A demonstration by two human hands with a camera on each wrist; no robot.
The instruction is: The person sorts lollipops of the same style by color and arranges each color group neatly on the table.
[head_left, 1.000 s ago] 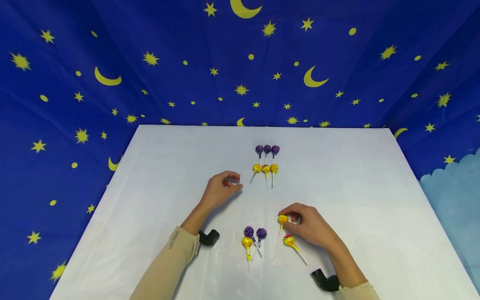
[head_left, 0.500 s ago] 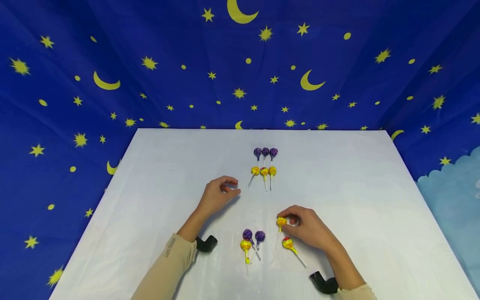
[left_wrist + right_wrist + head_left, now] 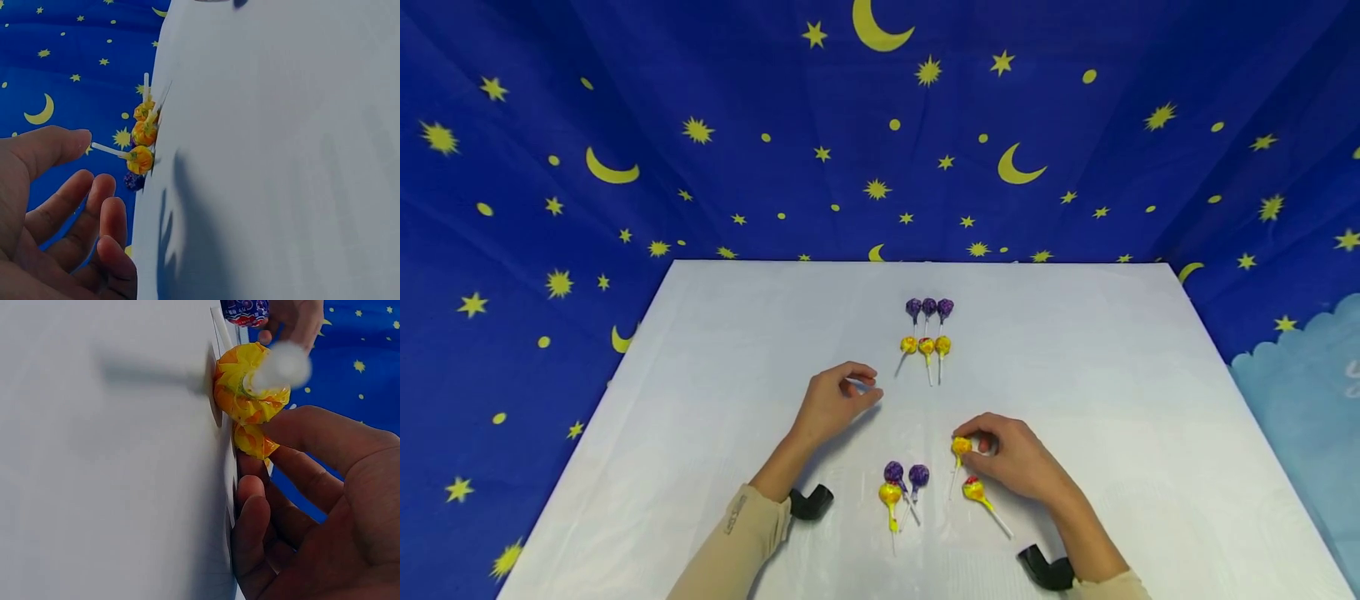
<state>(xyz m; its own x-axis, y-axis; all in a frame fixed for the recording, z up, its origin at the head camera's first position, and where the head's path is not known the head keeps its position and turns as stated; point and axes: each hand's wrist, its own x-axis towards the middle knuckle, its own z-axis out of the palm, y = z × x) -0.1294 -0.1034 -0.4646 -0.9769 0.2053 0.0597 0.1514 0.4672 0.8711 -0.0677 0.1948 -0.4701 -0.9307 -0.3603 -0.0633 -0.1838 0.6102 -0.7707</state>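
Note:
My right hand [image 3: 1011, 454] pinches a yellow-wrapped lollipop [image 3: 961, 447] by its head, between thumb and fingers, low over the white table. Just in front of that hand lies another yellow lollipop [image 3: 975, 490] with a red top; its head looms close in the right wrist view. My left hand [image 3: 835, 402] holds nothing, its fingers loosely bent above the table. Beyond it, three yellow lollipops [image 3: 927, 347] lie side by side, with three purple lollipops [image 3: 929, 307] in a row behind them. Near the front, two purple lollipops [image 3: 918, 476] cross sticks beside a yellow lollipop [image 3: 890, 495].
The white table [image 3: 737, 325] ends at a dark blue cloth [image 3: 760, 175] printed with yellow stars and moons, at the back and sides. A black curved piece [image 3: 812, 503] shows at the left wrist and a similar black piece [image 3: 1045, 568] at the right.
The head view has tilted slightly, shifting the scene downward. My left hand has drawn back a little from the far rows. The right hand keeps the yellow lollipop in about the same spot.

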